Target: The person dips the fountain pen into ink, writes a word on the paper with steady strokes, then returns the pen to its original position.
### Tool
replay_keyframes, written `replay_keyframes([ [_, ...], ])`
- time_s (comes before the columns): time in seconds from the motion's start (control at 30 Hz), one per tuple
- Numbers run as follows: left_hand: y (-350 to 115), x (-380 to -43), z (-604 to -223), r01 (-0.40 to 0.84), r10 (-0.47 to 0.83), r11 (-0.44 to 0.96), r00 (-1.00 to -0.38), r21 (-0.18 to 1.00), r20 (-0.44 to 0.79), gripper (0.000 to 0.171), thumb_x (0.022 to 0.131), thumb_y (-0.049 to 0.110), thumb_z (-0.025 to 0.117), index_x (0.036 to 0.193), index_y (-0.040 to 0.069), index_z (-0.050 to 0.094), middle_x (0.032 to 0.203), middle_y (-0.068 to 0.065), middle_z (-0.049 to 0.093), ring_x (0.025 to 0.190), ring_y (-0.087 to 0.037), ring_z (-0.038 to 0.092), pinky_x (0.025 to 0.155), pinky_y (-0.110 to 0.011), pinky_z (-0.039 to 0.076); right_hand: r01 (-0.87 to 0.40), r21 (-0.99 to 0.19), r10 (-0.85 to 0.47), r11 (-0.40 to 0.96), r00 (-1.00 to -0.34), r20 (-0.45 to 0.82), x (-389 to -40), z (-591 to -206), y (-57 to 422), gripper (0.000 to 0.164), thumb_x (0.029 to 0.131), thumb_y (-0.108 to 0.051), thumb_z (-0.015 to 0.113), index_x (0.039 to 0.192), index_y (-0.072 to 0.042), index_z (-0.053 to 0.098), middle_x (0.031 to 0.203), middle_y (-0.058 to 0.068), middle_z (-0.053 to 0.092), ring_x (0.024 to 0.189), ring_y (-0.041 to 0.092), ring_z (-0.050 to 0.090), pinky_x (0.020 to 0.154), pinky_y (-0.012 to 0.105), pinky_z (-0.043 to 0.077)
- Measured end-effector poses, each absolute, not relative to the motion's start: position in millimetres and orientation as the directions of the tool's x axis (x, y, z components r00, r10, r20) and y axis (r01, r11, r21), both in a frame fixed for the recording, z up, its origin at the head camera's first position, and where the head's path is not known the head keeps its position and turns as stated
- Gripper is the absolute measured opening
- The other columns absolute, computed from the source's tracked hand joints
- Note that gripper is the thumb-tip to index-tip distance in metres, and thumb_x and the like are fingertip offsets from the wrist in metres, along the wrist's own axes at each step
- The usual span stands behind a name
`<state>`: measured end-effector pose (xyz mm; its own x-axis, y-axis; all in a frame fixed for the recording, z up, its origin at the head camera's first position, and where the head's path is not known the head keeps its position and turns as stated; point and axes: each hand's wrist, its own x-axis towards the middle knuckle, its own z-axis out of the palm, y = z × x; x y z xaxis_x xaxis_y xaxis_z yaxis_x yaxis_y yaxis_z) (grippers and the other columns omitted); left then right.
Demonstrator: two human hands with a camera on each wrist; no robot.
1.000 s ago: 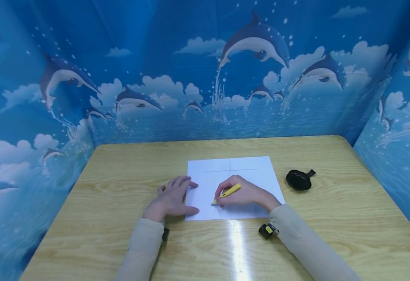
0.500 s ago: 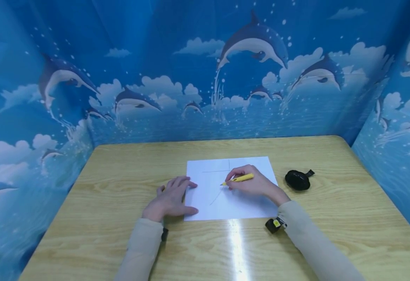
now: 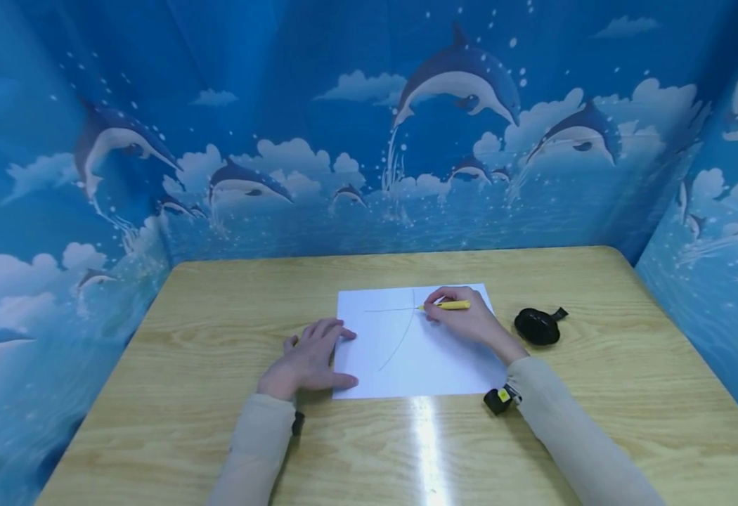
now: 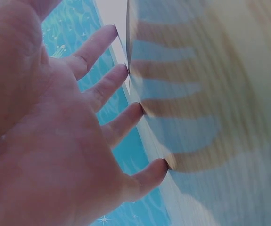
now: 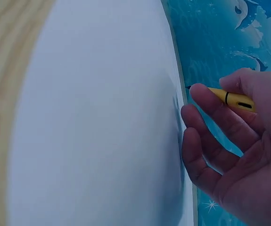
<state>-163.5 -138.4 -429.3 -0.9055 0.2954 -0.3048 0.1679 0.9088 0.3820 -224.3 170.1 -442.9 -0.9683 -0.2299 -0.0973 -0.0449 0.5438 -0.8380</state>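
Observation:
A white sheet of paper (image 3: 356, 358) lies on the wooden table, marked with a horizontal line, a short upright line and a curve running down to the left. My right hand (image 3: 470, 320) pinches a yellow pen (image 3: 454, 305), its tip at the crossing of the lines. In the right wrist view the pen (image 5: 241, 101) sits between thumb and forefinger, the other fingers curled below. My left hand (image 3: 308, 362) rests at the paper's left edge, thumb and forefinger on the sheet. Spread fingertips (image 4: 156, 172) touch the tabletop in the left wrist view.
A shiny black pouch-like object (image 3: 537, 326) with a short tab lies right of the paper. Blue dolphin-print curtains (image 3: 318, 204) stand behind the table (image 3: 217, 309) and on both sides. Small black devices, one being a wrist camera (image 3: 497, 400), hang at the cuffs.
My right hand has moved up and to the right with the pen. A curved line now runs from the lower left up to the crossing. The left hand has stayed in place.

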Motion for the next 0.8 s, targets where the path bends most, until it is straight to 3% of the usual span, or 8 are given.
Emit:
replay_keyframes([
  [0.8, -133.0, -166.8, -422.3, 0.142, 0.280, 0.914, -0.898, 0.380, -0.339, 0.070, 0.080, 0.044, 0.086, 0.140, 0.025, 0.054, 0.163, -0.008, 0.033, 0.153, -0.040, 0.026, 0.116, -0.077, 0.018, -0.070, -0.821, -0.240, 0.567, -0.967, -0.084, -227.6, -445.6, 167.5, 0.021, 0.098, -0.032, 0.067, 0.109, -0.016, 0.075, 0.093, 0.003, 0.077, 0.079, 0.017, 0.066, 0.077, 0.032, 0.050],
])
